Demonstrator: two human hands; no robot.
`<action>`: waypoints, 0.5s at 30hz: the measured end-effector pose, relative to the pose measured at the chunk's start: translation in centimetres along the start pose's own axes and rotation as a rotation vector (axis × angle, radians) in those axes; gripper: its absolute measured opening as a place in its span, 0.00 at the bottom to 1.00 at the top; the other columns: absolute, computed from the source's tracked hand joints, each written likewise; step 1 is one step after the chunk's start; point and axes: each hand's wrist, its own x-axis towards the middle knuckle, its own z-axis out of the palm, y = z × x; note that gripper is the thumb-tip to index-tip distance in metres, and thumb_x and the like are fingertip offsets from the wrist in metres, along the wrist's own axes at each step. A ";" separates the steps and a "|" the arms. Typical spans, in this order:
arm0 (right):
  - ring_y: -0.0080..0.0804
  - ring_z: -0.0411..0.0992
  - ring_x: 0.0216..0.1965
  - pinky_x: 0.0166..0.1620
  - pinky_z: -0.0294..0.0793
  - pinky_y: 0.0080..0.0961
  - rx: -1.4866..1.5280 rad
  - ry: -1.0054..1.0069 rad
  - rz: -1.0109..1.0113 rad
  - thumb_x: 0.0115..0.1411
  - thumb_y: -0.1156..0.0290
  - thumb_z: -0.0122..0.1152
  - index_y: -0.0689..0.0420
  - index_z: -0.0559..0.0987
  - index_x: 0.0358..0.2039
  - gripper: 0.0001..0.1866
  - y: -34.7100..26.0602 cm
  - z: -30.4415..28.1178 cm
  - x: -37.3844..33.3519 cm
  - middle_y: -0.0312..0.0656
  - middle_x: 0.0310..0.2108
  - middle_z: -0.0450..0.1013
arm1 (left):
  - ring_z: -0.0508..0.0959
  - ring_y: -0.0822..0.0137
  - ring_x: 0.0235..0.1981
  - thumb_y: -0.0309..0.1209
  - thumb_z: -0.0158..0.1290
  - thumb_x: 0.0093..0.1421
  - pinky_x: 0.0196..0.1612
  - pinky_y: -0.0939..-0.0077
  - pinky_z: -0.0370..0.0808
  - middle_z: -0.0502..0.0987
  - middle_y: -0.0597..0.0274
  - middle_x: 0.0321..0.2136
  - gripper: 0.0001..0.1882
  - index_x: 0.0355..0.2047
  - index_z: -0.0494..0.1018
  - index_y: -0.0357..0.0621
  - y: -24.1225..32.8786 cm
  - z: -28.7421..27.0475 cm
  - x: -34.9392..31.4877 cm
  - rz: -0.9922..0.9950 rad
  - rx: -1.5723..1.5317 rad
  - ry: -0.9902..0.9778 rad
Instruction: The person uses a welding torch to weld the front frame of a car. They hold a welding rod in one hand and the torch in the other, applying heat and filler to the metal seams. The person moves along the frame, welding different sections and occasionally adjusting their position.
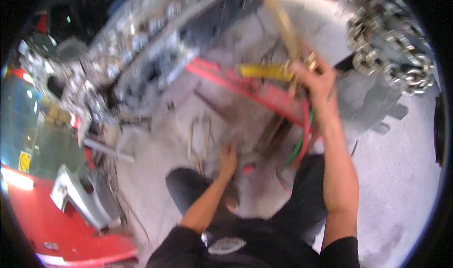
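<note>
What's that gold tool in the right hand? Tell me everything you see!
The gold tool looks like metal, perhaps brass, though it's blurry. A long, narrow shaft slants up and left toward the picture's top edge. Knobby fittings sit by the right hand, which grips it. A yellow bar sticks out leftward there, maybe part of it.
</note>
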 end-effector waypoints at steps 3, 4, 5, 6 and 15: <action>0.26 0.74 0.21 0.25 0.72 0.24 -0.028 0.082 -0.002 0.63 0.66 0.66 0.60 0.73 0.65 0.31 -0.7 -1.6 -1.7 0.43 0.35 0.80 | 0.80 0.46 0.44 0.34 0.49 0.69 0.48 0.56 0.73 0.81 0.42 0.40 0.15 0.45 0.76 0.32 1.5 3.1 -2.3 -0.448 -0.224 -0.250; 0.22 0.71 0.21 0.24 0.71 0.21 -0.046 0.044 -0.033 0.66 0.65 0.63 0.60 0.70 0.67 0.31 -0.6 -1.4 -1.8 0.44 0.37 0.81 | 0.80 0.46 0.43 0.32 0.50 0.68 0.48 0.56 0.74 0.81 0.43 0.39 0.14 0.46 0.76 0.33 -3.3 4.7 -3.8 -0.476 -0.178 -0.223; 0.19 0.69 0.20 0.22 0.69 0.17 -0.059 0.010 -0.075 0.68 0.65 0.60 0.60 0.67 0.69 0.31 -0.2 -1.1 -1.5 0.46 0.39 0.82 | 0.81 0.47 0.42 0.31 0.51 0.67 0.47 0.56 0.75 0.81 0.44 0.38 0.14 0.48 0.75 0.34 -8.1 6.4 -5.9 -0.494 -0.133 -0.195; 0.19 0.68 0.20 0.22 0.69 0.17 -0.068 0.034 -0.094 0.69 0.65 0.59 0.61 0.66 0.69 0.31 -0.1 -1.3 -1.7 0.47 0.41 0.81 | 0.81 0.47 0.43 0.31 0.52 0.67 0.48 0.56 0.75 0.81 0.44 0.38 0.14 0.49 0.75 0.35 -8.4 7.8 -7.2 -0.548 -0.150 -0.242; 0.19 0.67 0.20 0.19 0.65 0.14 -0.142 0.092 -0.097 0.71 0.64 0.54 0.69 0.64 0.68 0.30 0.0 -3.8 -4.4 0.58 0.50 0.78 | 0.79 0.42 0.50 0.35 0.57 0.63 0.51 0.48 0.75 0.79 0.43 0.45 0.24 0.59 0.72 0.42 -14.4 12.7 -6.6 -0.207 0.196 -0.360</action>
